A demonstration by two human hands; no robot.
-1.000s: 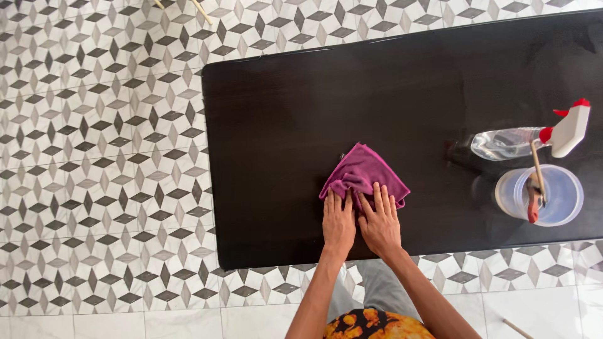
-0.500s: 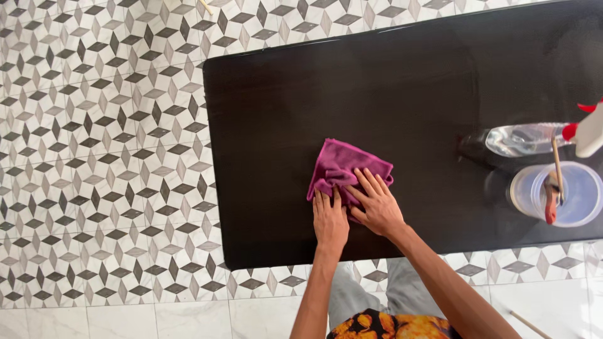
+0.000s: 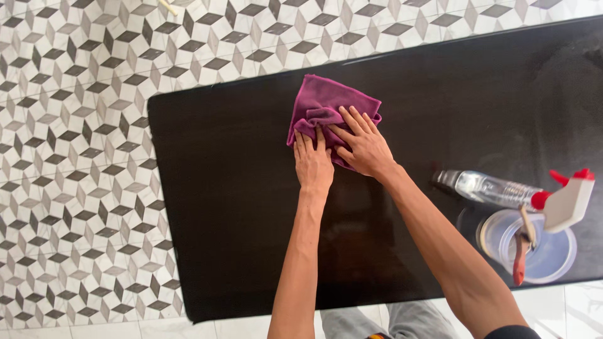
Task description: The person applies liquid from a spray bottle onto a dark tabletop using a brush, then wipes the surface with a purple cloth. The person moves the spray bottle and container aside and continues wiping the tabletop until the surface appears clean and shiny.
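Fingers (image 3: 352, 125) of my right hand (image 3: 364, 147) lie spread flat on the purple cloth (image 3: 326, 107), pressing it down; my left hand (image 3: 313, 164) lies beside it, fingertips flat on the cloth's near edge. I see the cloth bunched on the black counter (image 3: 239, 188), toward its far edge. Well off to the right lie a spray bottle (image 3: 502, 190) and a clear tub (image 3: 543, 248) holding a brush (image 3: 521, 251).
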